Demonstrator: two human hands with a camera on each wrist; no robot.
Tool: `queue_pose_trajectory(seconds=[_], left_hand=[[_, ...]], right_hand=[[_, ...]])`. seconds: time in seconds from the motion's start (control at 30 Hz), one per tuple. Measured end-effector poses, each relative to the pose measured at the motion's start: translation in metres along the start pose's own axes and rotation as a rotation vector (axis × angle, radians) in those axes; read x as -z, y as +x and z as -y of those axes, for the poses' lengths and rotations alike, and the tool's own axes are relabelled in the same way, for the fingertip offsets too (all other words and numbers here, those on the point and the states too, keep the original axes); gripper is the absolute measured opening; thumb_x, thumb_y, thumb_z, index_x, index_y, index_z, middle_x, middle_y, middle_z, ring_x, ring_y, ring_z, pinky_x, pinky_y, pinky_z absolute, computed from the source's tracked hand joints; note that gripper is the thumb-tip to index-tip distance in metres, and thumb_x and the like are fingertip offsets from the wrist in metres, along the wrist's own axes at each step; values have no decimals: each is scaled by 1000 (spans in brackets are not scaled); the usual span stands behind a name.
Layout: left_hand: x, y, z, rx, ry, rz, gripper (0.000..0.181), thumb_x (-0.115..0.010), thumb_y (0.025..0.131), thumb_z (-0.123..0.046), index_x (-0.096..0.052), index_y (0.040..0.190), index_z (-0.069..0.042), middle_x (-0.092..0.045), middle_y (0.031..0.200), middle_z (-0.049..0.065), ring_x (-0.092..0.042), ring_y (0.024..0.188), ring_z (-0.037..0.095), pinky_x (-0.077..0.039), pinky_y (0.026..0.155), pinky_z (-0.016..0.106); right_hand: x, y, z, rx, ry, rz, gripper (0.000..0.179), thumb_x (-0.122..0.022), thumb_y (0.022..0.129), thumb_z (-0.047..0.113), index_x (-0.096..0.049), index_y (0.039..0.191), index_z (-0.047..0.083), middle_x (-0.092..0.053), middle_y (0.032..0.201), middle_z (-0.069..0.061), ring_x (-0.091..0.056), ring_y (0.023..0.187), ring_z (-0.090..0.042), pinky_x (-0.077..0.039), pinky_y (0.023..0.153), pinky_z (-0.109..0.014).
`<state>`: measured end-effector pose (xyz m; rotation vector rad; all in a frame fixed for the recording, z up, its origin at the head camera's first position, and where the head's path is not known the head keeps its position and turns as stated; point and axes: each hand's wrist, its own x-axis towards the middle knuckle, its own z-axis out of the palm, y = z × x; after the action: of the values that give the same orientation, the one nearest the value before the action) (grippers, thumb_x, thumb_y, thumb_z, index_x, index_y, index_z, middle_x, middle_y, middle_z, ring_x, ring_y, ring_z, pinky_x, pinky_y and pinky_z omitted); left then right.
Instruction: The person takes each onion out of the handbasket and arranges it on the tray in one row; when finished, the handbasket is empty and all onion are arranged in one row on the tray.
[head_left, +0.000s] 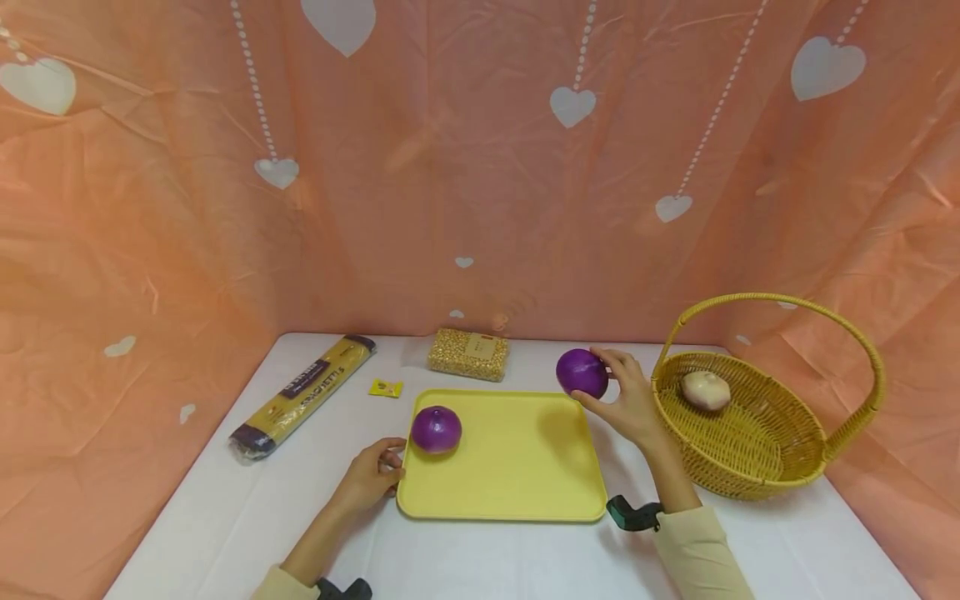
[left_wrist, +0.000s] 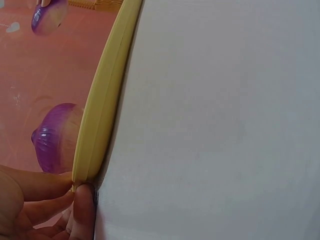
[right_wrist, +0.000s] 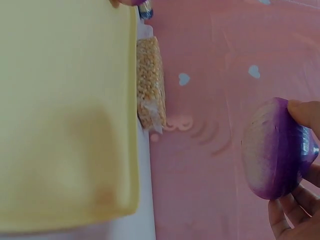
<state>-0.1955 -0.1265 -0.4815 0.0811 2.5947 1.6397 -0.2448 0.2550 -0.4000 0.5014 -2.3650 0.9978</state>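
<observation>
My right hand grips a purple onion, holding it up over the tray's back right corner. In the right wrist view that onion shows a pale side and a purple side, with thumb and fingers around it. Another purple onion sits at the left end of the yellow tray. At the tray's left edge, my left hand pinches the rim between thumb and fingers, as the left wrist view shows at the tray's side wall.
To the right stands a wicker basket with a tall handle and a whitish bulb inside. Behind the tray lie a bag of yellow kernels and a small yellow packet. A spaghetti pack lies at the left.
</observation>
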Motion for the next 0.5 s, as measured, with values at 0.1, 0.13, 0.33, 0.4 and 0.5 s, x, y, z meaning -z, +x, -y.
queue_pose_trajectory(seconds=[0.1, 0.13, 0.33, 0.4, 0.5], left_hand=[[0, 0, 1, -3, 3, 0, 43, -59, 79, 13, -53, 121, 8, -55, 81, 8, -54, 60, 15, -53, 49, 26], [0, 0, 1, -3, 4, 1, 43, -59, 79, 13, -53, 121, 7, -55, 81, 8, -54, 60, 15, -53, 49, 26], [0, 2, 2, -8, 7, 0, 43, -59, 79, 12, -52, 121, 7, -55, 82, 8, -54, 60, 15, -52, 49, 25], [0, 1, 1, -6, 4, 0, 43, -59, 79, 12, -52, 121, 7, -55, 82, 8, -54, 60, 14, -52, 49, 25], [0, 1, 1, -6, 3, 2, 43, -59, 79, 12, -52, 121, 8, -55, 82, 8, -54, 60, 14, -52, 49, 25]], right_hand=[[-5, -1, 2, 17, -2, 9, 70, -83, 66, 18, -53, 128, 4, -49, 120, -17, -50, 102, -28, -48, 81, -45], [-7, -1, 2, 22, 3, 11, 70, -83, 66, 18, -53, 128, 4, -49, 120, -17, -50, 103, -28, -48, 81, -45], [-17, -2, 6, 32, 43, 36, 70, -83, 66, 18, -53, 128, 2, -48, 119, -17, -47, 105, -28, -48, 82, -45], [-21, -2, 7, 39, 58, 45, 69, -82, 67, 16, -53, 128, 1, -48, 120, -17, -46, 107, -29, -48, 82, -46], [-27, -4, 8, 46, 72, 54, 69, -82, 67, 15, -53, 127, 1, -48, 121, -17, -46, 108, -29, -48, 83, -48]])
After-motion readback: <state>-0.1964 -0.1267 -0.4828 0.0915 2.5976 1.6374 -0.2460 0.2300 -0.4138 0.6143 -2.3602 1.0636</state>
